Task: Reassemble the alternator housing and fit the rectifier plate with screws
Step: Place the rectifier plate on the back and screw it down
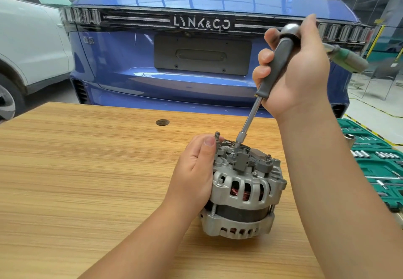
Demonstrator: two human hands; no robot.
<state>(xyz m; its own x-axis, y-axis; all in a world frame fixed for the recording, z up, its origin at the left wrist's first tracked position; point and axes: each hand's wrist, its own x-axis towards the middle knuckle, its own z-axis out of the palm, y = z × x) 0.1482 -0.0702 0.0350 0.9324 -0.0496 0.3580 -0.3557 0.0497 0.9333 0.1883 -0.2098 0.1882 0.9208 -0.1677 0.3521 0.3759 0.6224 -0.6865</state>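
Centrally, low in the frame, the grey cast-metal alternator sits on the light wooden surface. Left hand grips its side; right hand clasps a grey-handled nut driver, its tip on the dark rectifier plate.

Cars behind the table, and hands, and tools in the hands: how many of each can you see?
Cars: 2, a blue car and a white car
Hands: 2, the left hand and the right hand
Tools held: 1, a screwdriver
Total: 5
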